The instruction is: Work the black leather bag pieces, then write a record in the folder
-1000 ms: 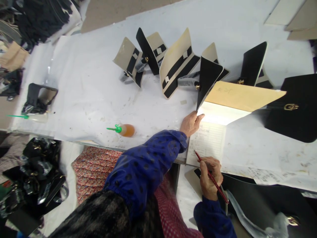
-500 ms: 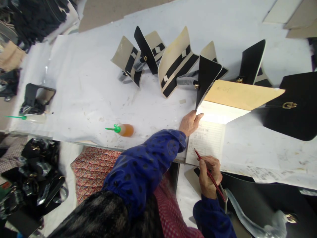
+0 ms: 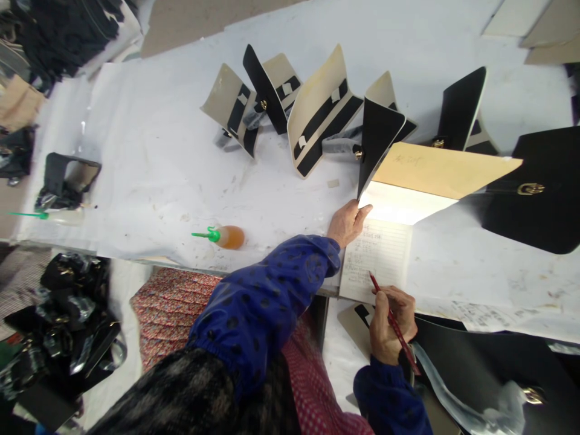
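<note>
Head view: a notebook (image 3: pixel 393 257) lies open at the near edge of the white worktop (image 3: pixel 149 175), with handwriting on its lined page; the writing is too small to read. Clock positions below are taken from that page. At its twelve to one o'clock side a yellow sheet (image 3: pixel 448 169) stands raised, with a bright white surface below it.

Left hand (image 3: pixel 347 225): at eleven o'clock, resting on the upper left edge of the notebook, thumb extended toward the fold. The fingers are partly concealed; whether they pinch the edge or merely press on it cannot be told.

Right hand (image 3: pixel 385 329): at five to six o'clock, thumb and fingers pinching a slanted dark red pencil (image 3: pixel 399 338). Its tip points at the lower part of the page; contact cannot be confirmed.

Surroundings: a folded black panel (image 3: pixel 378 136) with a gold-coloured clasp stands at twelve o'clock, just beyond the left hand. A black flap (image 3: pixel 537 199), also clasped, is at two o'clock. A bottle of amber liquid (image 3: pixel 231 237) with a green nozzle lies at nine o'clock. A large black piece (image 3: pixel 489 362) with a plastic-wrapped strap is at four to five o'clock, below the worktop edge.
</note>
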Tool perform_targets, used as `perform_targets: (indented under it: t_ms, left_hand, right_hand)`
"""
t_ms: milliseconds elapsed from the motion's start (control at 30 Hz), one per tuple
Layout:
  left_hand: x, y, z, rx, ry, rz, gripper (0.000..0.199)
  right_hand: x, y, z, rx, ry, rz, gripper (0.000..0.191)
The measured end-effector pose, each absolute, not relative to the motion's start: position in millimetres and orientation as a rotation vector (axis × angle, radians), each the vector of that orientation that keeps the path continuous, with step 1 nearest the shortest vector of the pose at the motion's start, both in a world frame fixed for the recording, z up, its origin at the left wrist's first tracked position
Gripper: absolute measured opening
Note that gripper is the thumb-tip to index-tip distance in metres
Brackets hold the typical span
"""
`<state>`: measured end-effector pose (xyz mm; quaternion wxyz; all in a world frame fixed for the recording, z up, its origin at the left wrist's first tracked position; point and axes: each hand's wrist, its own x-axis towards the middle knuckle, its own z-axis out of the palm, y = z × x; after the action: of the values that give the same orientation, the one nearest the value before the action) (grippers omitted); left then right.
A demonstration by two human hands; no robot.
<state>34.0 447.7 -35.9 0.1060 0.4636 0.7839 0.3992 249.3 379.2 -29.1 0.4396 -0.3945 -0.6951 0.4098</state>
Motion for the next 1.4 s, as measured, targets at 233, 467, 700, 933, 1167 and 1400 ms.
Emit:
perform_targets:
  t_ms: [233,467,700,933,1167,1400]
  left_hand:
    - [33.2,447.9,-38.8,1.378,2.302,1.202,0.040]
    - [32.4,448.4,-41.7,1.389,2.296,1.237,0.048]
    - [32.1,448.5,-43.5,1.392,2.293,1.251,0.048]
    - [32.6,448.5,-42.4,1.389,2.308,1.237,0.046]
    - [32.1,447.6,-40.4,1.386,2.303,1.212,0.036]
    - [32.6,447.8,-40.1,1.398,2.299,1.217,0.043]
  right_hand:
    - [253.1,377.1,-22.9,-0.938,-1.828,0.908,0.008]
    - [242.8,367.0,-15.6,-0.882,-1.915,0.939,0.009]
    - [239.3,365.7,-17.1,-0.887,-1.929,0.888,0.006]
    - [240.1,365.0,-20.1,-0.907,-1.931,0.879,0.006]
    - [239.1,364.4,-19.8,-0.896,-1.922,0.861,0.006]
    - [240.3,365.6,-19.2,-0.912,-1.923,0.837,0.005]
